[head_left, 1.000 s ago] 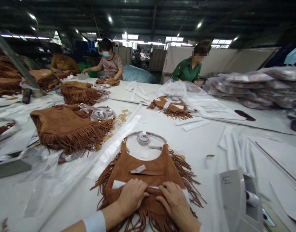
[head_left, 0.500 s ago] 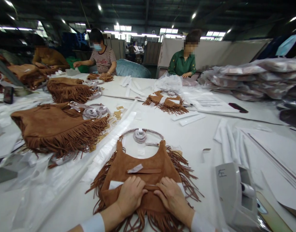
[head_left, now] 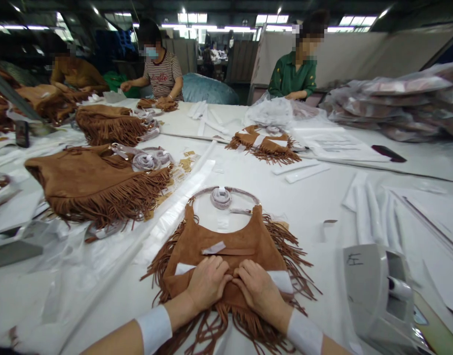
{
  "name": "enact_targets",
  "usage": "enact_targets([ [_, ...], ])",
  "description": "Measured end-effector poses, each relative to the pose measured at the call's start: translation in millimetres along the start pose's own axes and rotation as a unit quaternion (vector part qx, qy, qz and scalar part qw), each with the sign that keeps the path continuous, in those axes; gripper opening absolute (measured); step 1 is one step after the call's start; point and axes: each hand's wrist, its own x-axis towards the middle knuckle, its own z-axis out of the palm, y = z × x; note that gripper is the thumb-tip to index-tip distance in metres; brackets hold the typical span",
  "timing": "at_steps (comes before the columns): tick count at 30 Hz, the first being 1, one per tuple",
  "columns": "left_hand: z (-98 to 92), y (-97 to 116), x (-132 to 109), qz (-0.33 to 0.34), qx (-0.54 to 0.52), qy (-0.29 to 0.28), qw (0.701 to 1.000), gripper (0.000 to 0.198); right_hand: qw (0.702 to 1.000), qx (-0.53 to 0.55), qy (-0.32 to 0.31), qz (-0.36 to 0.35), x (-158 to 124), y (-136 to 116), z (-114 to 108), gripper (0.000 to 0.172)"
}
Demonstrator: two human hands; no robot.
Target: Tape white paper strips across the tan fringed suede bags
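A brown suede handbag (head_left: 221,228) with long fringe lies flat on the white table in front of me. My left hand (head_left: 208,280) and my right hand (head_left: 256,287) are closed on its lower part, thumbs and fingers pinching the suede, nearly touching at the middle. White strips (head_left: 280,281) stick out beside both hands, across the bag. Above my fingers is a narrow brown leather strap (head_left: 236,251) with a pale wrapped end. The wrapped handle (head_left: 245,193) arches at the top, with a coiled wrapped strap (head_left: 221,197) inside the arch.
A grey tape dispenser (head_left: 370,296) stands at right, below white strips (head_left: 374,212). Larger fringed bags (head_left: 96,182) lie at left, near plastic film (head_left: 174,217). Across the table are another fringed bag (head_left: 263,143), bagged goods (head_left: 393,98) and several co-workers (head_left: 295,74).
My hands have drawn closer together on the bag, fingers more curled. More of the right white strip shows. The whole view has shifted, so things sit further right and higher.
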Motion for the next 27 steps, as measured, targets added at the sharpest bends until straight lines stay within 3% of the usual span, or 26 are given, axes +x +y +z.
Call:
enact_targets([
  [5, -8.3, -4, -1, 0.064, -0.110, 0.056, 0.990, 0.022, 0.999, 0.030, -0.011, -0.017, 1, 9, 5, 0.010],
  [7, -14.3, -5, -4, 0.115, -0.133, 0.051, 0.983, 0.023, 0.999, 0.038, -0.003, -0.020, 2, 9, 4, 0.012],
  [14, -30.3, -22, -10, 0.235, -0.075, -0.104, 0.964, 0.041, 0.999, 0.030, -0.001, -0.016, 2, 5, 4, 0.014],
  [17, -26.8, -36, -6, 0.270, -0.061, -0.125, 0.953, 0.044, 1.000, 0.002, 0.010, -0.025, 4, 6, 8, 0.018],
  [21, -30.6, -36, 0, 0.263, -0.060, -0.118, 0.956, 0.041, 0.999, -0.021, 0.015, -0.029, 7, 5, 8, 0.022],
  [25, -42.6, -8, -6, 0.169, -0.035, -0.072, 0.982, 0.036, 0.999, -0.025, -0.006, -0.026, 2, -6, -8, 0.017],
  [27, -43.0, 7, -16, 0.126, 0.001, -0.064, 0.990, 0.048, 1.000, -0.019, -0.017, -0.015, -7, -15, -18, 0.016],
])
